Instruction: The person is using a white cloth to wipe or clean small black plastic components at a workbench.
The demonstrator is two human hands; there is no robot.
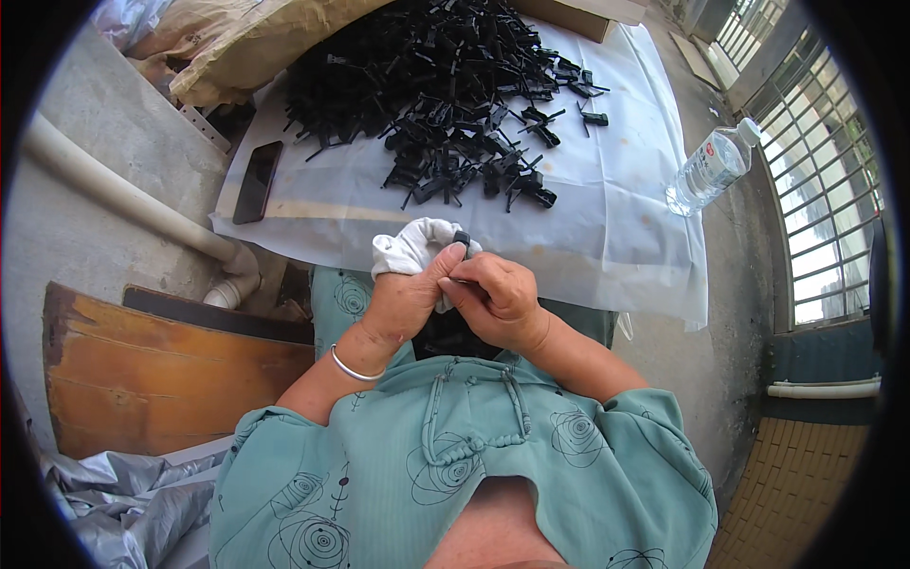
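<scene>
Both hands meet above my lap at the near edge of the covered table. My left hand [398, 299] is closed, its thumb pressing a small black plastic part [463, 238] that shows only at its tip. White cloth [406, 248] bunches around the left fingers; whether it is worn or held I cannot tell. My right hand [504, 302] is closed right beside the left, thumb and forefinger pinched at the near side of the part. What sits between the right fingertips is hidden. Beyond the hands lies a big heap of similar black plastic parts [445, 95] with thin projecting strips.
White sheeting [607, 256] covers the table. A dark phone [258, 182] lies at its left, a clear water bottle [711, 171] at its right edge. Brown paper [256, 52] and a cardboard box [569, 17] border the heap. A pipe [123, 194] and wooden board [180, 365] are left.
</scene>
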